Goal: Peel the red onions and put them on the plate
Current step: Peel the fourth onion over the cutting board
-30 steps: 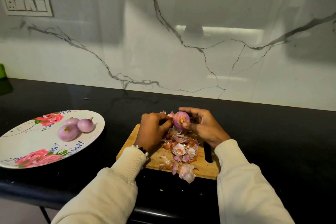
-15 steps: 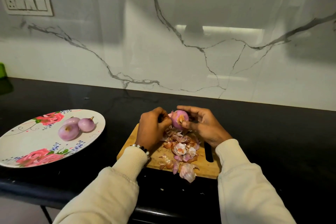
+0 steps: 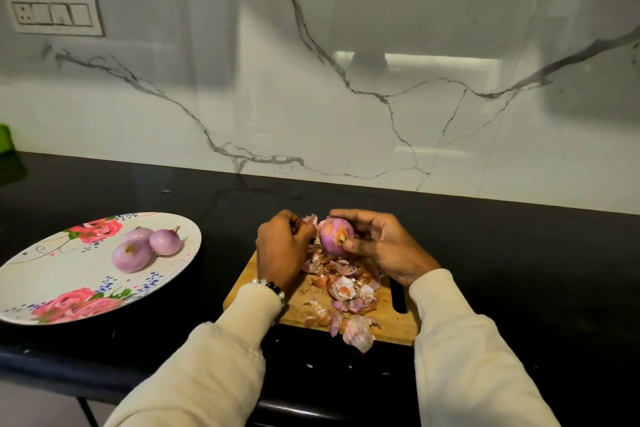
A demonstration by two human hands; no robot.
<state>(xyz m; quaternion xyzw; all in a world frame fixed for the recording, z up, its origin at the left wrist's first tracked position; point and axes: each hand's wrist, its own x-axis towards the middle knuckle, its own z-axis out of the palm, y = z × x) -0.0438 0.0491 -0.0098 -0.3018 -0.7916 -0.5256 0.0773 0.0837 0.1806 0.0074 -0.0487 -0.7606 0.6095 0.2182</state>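
As you lean over the black desk (image 3: 519, 253), your right hand (image 3: 384, 246) curls its grip around a red onion (image 3: 335, 236) held just above the wooden cutting board (image 3: 388, 322), thumb below and fingers over the top, a scrap of orange skin clinging to its near face. Your left hand (image 3: 282, 250), a beaded bracelet (image 3: 272, 286) at the wrist, sits just beside the onion with its fingers curled tight — they appear to pinch a shred of papery skin at the onion's left side, though the fingertips are hidden behind the knuckles. Beneath both hands a heap of peeled skins (image 3: 343, 291) covers the middle of the board, one pale piece hanging over its near edge. A dark knife handle (image 3: 398, 298) lies on the board's right side, partly under your right wrist. Well to the left, a floral plate (image 3: 52, 274) rests on the desk with three peeled onions (image 3: 145, 246) clustered together and touching — two in front, one behind. Cream sleeves (image 3: 467, 357) cover both arms. A white marbled wall (image 3: 346, 80) rises behind, with a switch panel (image 3: 53, 14) at its upper left.
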